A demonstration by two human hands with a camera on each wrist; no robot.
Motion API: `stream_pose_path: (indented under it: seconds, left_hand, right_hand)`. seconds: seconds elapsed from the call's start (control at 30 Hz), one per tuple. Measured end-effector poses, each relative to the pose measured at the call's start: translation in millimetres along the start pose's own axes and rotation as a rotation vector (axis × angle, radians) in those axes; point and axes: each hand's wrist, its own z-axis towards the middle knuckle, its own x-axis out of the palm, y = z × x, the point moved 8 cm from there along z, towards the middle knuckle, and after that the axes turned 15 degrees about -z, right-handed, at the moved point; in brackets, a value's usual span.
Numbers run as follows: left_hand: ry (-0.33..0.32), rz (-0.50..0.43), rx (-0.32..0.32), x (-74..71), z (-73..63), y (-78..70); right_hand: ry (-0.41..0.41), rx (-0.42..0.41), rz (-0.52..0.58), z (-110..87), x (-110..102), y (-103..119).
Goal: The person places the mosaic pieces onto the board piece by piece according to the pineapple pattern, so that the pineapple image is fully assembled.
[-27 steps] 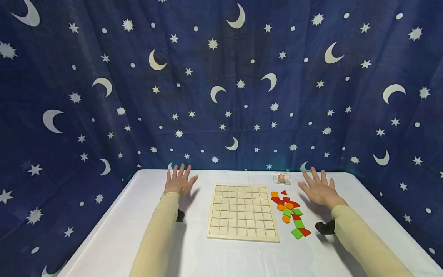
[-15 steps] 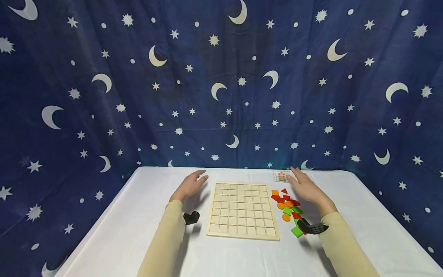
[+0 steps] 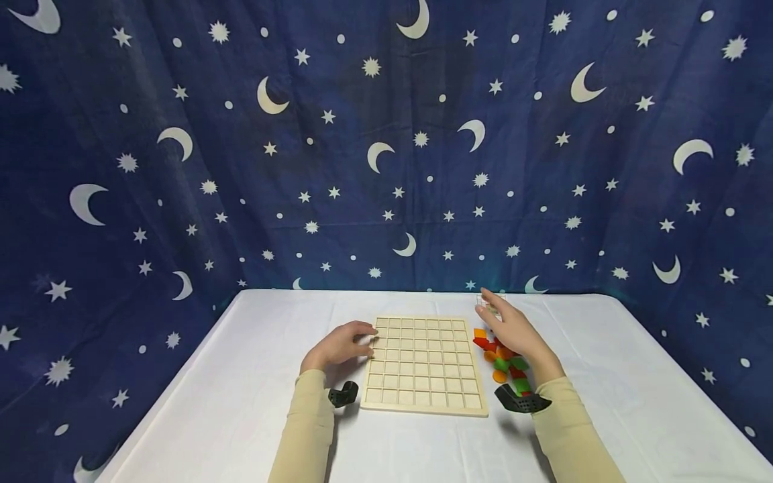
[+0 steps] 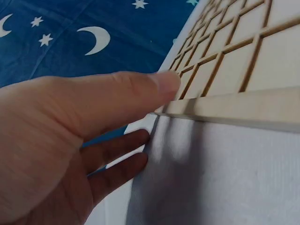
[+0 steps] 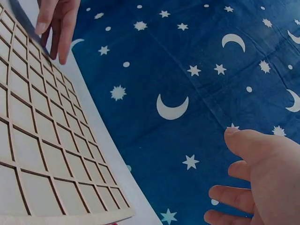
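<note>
A square wooden grid board [image 3: 424,365] lies on the white table, its cells bare. My left hand [image 3: 339,345] is at the board's left edge, thumb and fingers apart; in the left wrist view the thumb [image 4: 126,96] overlaps the board's rim [image 4: 243,105]. Over the loose pieces at the board's right, my right hand [image 3: 516,332] reaches forward with relaxed fingers and nothing in them. Orange, red and green flat pieces [image 3: 521,386] lie partly hidden under it. Behind its fingertips a small gridded picture card [image 3: 498,299] is mostly covered.
The white-covered table [image 3: 199,402] ends at a dark blue curtain [image 3: 338,221] with moons and stars. A black wrist device sits on each wrist, the left one [image 3: 343,394] close to the board and the right one [image 3: 521,400] above the green pieces.
Both hands have moved inward from the table's sides. The left has come to the board's left edge; the right has swung left over the pieces and card. The board has stayed put.
</note>
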Motion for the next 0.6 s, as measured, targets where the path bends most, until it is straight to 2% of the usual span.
stream_pose_path:
  seconds: [0.17, 0.43, 0.6]
  left_hand:
    - [0.011, 0.087, 0.007, 5.5, 2.4, 2.9]
    - [0.012, 0.118, -0.029, 8.3, 4.3, -0.1]
    - [0.009, 0.123, -0.021, 8.6, 6.6, -3.4]
  right_hand:
    - [0.017, 0.023, 0.008, -0.9, 0.6, -6.7]
    - [-0.011, 0.069, 0.018, 0.4, 2.0, -23.7]
    - [-0.026, 0.107, 0.002, 0.3, 6.6, -37.2]
